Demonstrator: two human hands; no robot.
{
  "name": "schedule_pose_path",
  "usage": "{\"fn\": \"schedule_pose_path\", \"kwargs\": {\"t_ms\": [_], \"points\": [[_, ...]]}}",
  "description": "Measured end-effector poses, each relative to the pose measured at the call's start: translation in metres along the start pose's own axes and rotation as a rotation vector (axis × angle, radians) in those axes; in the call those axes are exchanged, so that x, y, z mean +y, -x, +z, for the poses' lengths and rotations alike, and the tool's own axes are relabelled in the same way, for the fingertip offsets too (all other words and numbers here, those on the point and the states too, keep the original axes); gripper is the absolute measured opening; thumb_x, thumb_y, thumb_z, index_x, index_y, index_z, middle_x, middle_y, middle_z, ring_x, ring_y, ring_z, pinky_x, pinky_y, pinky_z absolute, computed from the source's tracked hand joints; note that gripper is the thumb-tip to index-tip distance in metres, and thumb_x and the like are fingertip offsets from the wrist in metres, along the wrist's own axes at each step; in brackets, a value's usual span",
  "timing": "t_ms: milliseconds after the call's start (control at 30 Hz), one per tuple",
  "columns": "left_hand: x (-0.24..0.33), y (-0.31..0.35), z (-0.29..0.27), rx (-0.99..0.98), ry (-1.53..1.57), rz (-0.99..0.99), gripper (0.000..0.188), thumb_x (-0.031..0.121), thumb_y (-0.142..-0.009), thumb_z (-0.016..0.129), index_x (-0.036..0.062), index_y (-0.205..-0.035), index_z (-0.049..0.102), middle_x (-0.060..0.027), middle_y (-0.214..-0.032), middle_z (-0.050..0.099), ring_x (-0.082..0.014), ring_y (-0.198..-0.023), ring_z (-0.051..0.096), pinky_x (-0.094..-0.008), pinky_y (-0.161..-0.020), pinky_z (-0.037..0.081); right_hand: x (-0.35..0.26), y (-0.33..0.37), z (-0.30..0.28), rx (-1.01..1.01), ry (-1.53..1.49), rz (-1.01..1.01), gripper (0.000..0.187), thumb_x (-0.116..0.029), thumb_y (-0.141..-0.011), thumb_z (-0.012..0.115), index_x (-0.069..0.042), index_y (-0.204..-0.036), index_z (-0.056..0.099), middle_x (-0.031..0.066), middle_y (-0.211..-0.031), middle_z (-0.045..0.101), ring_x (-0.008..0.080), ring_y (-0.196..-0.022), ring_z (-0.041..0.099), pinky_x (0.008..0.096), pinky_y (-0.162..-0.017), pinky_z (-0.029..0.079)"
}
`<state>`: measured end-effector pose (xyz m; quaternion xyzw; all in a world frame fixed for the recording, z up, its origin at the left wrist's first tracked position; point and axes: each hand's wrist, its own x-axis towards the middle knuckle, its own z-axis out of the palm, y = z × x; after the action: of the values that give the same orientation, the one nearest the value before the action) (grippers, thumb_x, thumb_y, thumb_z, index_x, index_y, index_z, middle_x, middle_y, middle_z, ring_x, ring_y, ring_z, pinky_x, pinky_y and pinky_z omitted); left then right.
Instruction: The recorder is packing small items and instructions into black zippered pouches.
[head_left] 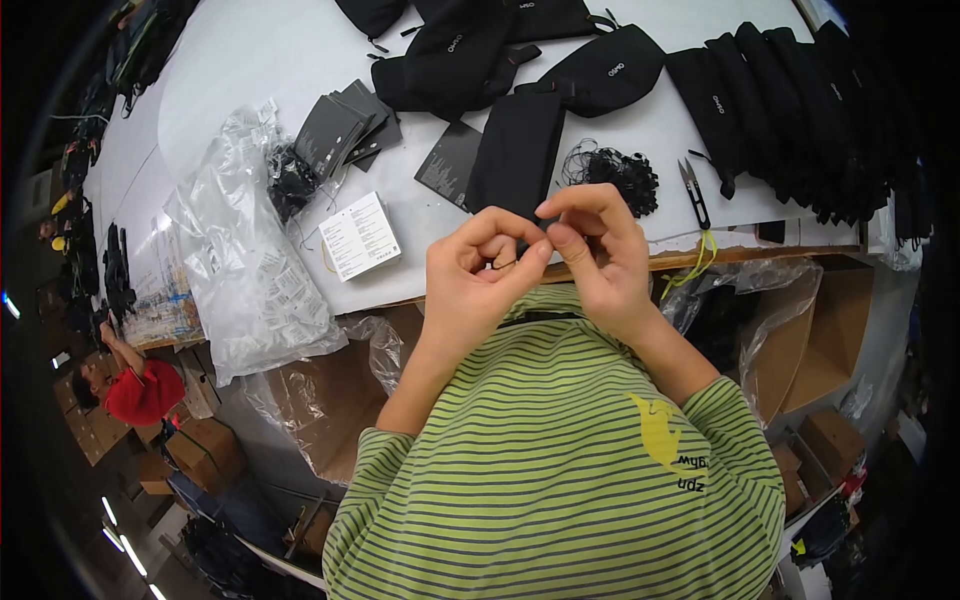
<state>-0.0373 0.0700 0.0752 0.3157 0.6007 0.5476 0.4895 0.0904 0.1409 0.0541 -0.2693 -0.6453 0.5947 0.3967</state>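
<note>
In front of my chest, at the table's near edge, my left hand and my right hand meet at the fingertips. Both are closed in a pinch around a thin black cord, mostly hidden by the fingers. Just beyond them lies a flat black fabric pouch, partly over a dark grey printed card. A tangled heap of black string loops sits to the right of the pouch. Farther right are black-handled thread snips with a yellow cord attached.
Black drawstring pouches lie at the back, with a row of more pouches at right. Leftward are stacked dark cards, a white printed card and a clear plastic bag. Cardboard boxes stand below the table. A person in red is far left.
</note>
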Motion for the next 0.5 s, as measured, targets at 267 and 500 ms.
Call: {"fn": "schedule_pose_path", "kwargs": {"t_ms": [267, 500], "points": [[0.01, 0.004, -0.01, -0.006, -0.137, 0.071, 0.007, 0.003, -0.079, 0.067, -0.0001, -0.081, 0.062, 0.0106, -0.052, 0.03, 0.0015, -0.049, 0.025, -0.0195, -0.048, 0.018, 0.031, -0.026, -0.045, -0.011, -0.274, 0.255, 0.015, -0.015, -0.091, 0.058, -0.004, -0.1, 0.056, -0.0052, -0.058, 0.046, 0.0023, -0.054, 0.041, 0.0194, -0.047, 0.027], [0.01, 0.005, -0.004, -0.272, -0.078, 0.064, 0.006, 0.002, -0.078, 0.069, 0.0015, -0.082, 0.064, 0.0096, -0.05, 0.029, 0.0009, -0.048, 0.025, -0.0183, -0.048, 0.02, 0.085, -0.028, -0.034, 0.078, -0.219, 0.671, 0.024, -0.028, -0.092, 0.058, -0.006, -0.082, 0.057, -0.0048, -0.057, 0.048, 0.0027, -0.053, 0.045, 0.0195, -0.047, 0.034]]}}
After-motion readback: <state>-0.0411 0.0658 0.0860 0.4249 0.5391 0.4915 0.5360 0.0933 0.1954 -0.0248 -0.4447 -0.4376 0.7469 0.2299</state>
